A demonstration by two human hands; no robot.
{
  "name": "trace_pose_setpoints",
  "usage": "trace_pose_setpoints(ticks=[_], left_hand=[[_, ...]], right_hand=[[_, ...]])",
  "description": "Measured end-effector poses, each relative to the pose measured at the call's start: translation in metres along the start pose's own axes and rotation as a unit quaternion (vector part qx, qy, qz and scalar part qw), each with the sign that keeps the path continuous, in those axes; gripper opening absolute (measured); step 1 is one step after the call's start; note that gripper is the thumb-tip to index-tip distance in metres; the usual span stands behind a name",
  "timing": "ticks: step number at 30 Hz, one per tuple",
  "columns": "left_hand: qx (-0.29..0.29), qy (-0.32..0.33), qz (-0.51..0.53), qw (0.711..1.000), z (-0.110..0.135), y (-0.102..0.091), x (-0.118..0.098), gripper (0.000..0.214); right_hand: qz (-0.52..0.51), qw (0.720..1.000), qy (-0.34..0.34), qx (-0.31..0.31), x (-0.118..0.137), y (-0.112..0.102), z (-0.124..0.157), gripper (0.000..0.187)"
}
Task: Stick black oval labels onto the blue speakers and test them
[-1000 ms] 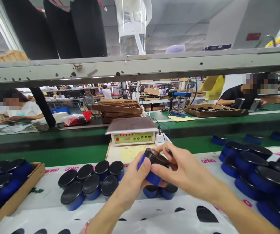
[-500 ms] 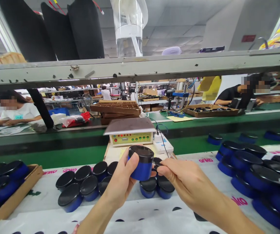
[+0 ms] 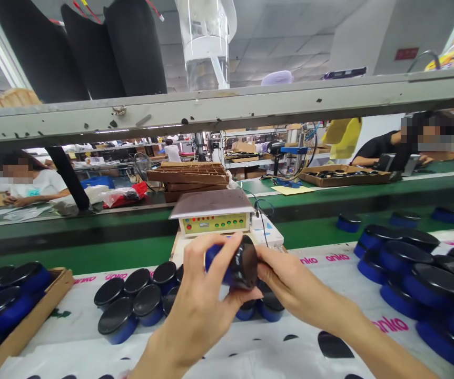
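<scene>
Cardboard tray, brown and shallow, sits at the far left, packed with round blue jars under black lids. Right of it, a loose cluster of the same blue plastic jars stands upright on a white printed plastic sheet, with the green conveyor belt running behind.

At the middle, the left hand is wrapped around one blue round jar with a glossy black lid, thumb underneath and fingers over the blue body. The jar is held in the air above the sheet, just in front of a cream tester box with a row of coloured lamps. It lies tipped on its side, its axis running roughly level from left to right, the lid facing right. The right hand closes on that lid end, fingertips on the rim.

Two more jars stand directly under the hands, partly hidden by them.

Further right, a heap of blue black-lidded jars lies tilted and overlapping, well apart from the hands.
</scene>
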State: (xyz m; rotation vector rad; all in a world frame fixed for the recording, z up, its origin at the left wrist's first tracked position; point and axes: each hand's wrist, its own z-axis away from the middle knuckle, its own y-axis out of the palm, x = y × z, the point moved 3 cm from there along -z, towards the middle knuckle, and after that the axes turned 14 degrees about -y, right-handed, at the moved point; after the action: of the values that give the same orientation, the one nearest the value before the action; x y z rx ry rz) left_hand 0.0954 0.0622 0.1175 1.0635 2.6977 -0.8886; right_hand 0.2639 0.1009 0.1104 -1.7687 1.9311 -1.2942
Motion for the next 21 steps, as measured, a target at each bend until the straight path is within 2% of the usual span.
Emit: trace_pose_setpoints(ticks=[3, 6, 8, 13, 17, 21], left_hand=[[-0.057, 0.158, -0.049, 0.985, -0.001, -0.005, -0.015, 0.042], [-0.081, 0.232, -0.068, 0.967, -0.003, -0.009, -0.027, 0.028], [-0.081, 0.233, -0.082, 0.965, -0.005, -0.011, -0.030, 0.027], [-0.032, 0.206, -0.062, 0.976, -0.005, -0.011, -0.021, 0.033], [-0.012, 0.167, -0.056, 0.984, -0.004, -0.007, -0.012, 0.023], [0.011, 0.118, -0.046, 0.992, -0.004, -0.010, -0.002, 0.014]], right_hand=[[-0.022, 1.000, -0.020, -0.011, -0.004, 0.003, -0.001, 0.015], [-0.013, 0.999, -0.026, -0.015, -0.004, 0.005, 0.001, 0.012], [0.006, 0.999, -0.027, -0.019, -0.004, 0.005, 0.003, 0.013], [0.027, 0.999, -0.020, -0.004, -0.003, 0.008, 0.004, 0.016], [0.028, 0.999, -0.017, -0.005, -0.003, 0.009, 0.001, 0.022], [0.040, 0.999, -0.025, 0.011, -0.006, 0.005, 0.000, 0.017]])
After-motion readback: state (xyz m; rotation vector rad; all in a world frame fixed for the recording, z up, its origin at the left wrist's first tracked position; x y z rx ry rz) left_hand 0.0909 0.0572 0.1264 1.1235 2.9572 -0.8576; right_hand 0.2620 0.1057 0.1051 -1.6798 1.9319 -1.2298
